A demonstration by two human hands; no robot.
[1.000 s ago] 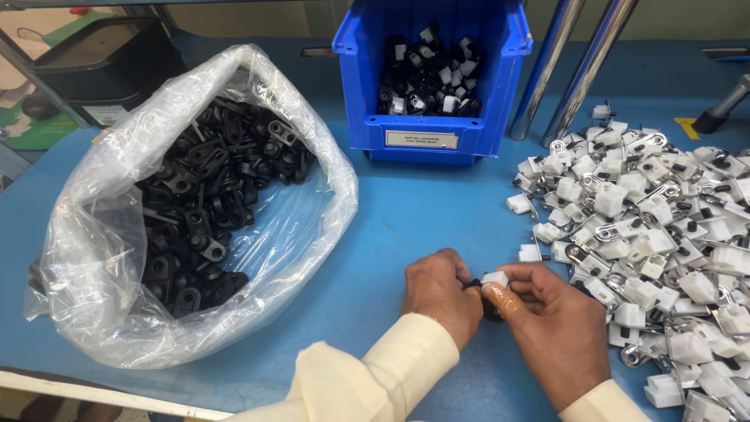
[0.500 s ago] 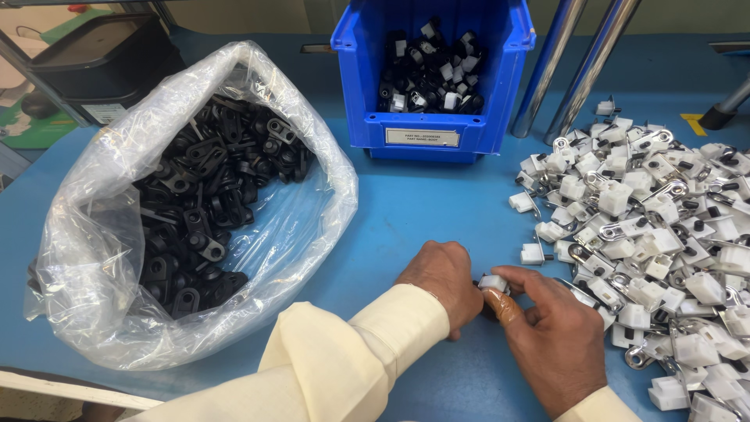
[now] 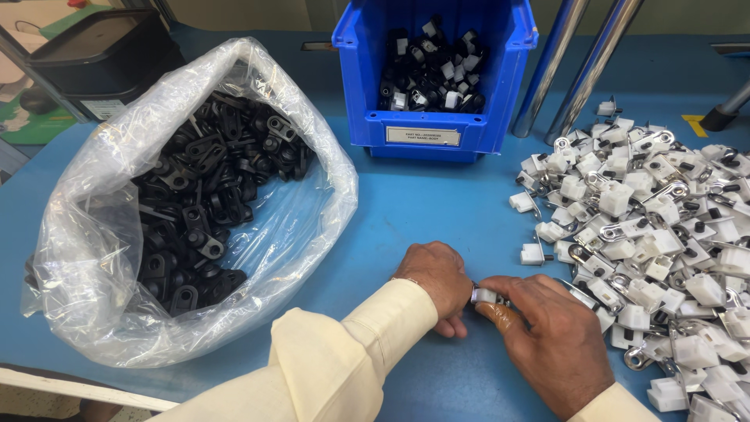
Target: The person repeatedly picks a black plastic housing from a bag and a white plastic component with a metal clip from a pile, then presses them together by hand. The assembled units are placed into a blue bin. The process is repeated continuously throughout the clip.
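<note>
Blue tabletop (image 3: pixel 437 227) runs under everything. Nearest the camera, the left hand (image 3: pixel 434 279) and right hand (image 3: pixel 551 337) meet knuckle to knuckle — both pinching one small white part (image 3: pixel 485 295) between their fingertips, just above the table. The left hand's fingers curl shut around its end; the right thumb and forefinger press on the other end. Cream sleeves (image 3: pixel 344 359) cover both arms. Just right of the hands spreads a heap of white parts (image 3: pixel 656 234) with metal clips. To the left sits a clear bag (image 3: pixel 101 234), mouth open, full of black parts (image 3: pixel 203 203). Farther back stands a blue bin (image 3: pixel 433 129) holding mixed black and white pieces, beside two metal poles (image 3: pixel 578 70).
</note>
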